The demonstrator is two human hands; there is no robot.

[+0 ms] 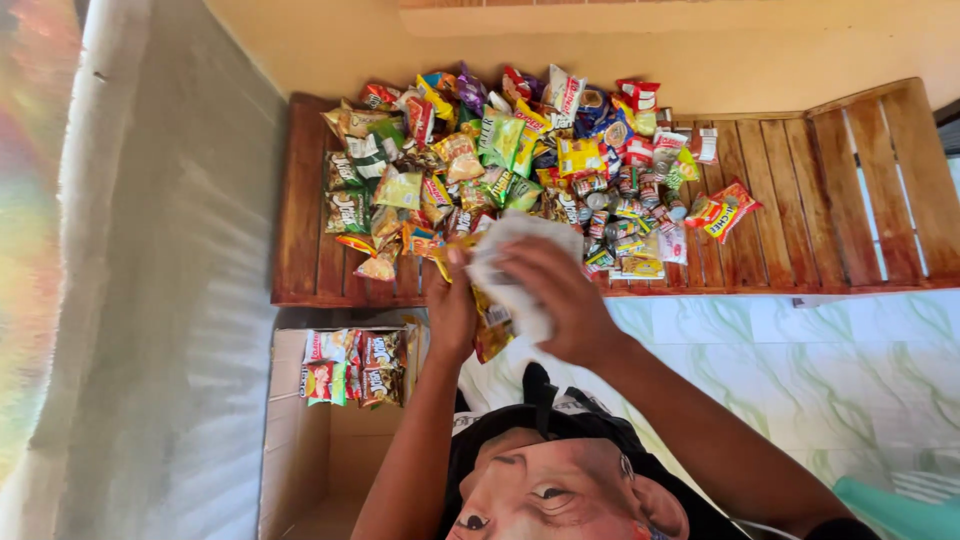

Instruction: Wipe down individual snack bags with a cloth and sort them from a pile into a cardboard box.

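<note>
Head view, looking down: both hands sit at centre frame over the near edge of a wooden slatted bench point(850, 190) that spans the upper half of the picture. Left hand point(452, 305) has its fingers closed around a yellow snack packet point(490, 325), which hangs below the hand, just above the pale tiled floor point(800, 350). Right hand point(560, 300) is curled, fingers bent over a white cloth point(510, 250) pressed against the same packet; how tight that grip is cannot be told, since the cloth hides the fingertips. Judged from this, 1 packet is in hand with the cloth against it. Upper centre of the frame: a large heap of snack packets point(480, 150), mixed colours, covers the left and middle of the bench, with a cluster of small tins point(620, 200) at its right side and 1 red and yellow packet point(725, 208) lying apart further right. Lower left: an open cardboard box point(300, 450) on the floor holds only 1 short row of red packets point(350, 365) along its top wall; most of its inside is bare. Reading: a few packets are boxed, the great bulk remains on the bench, so the work looks early
</note>
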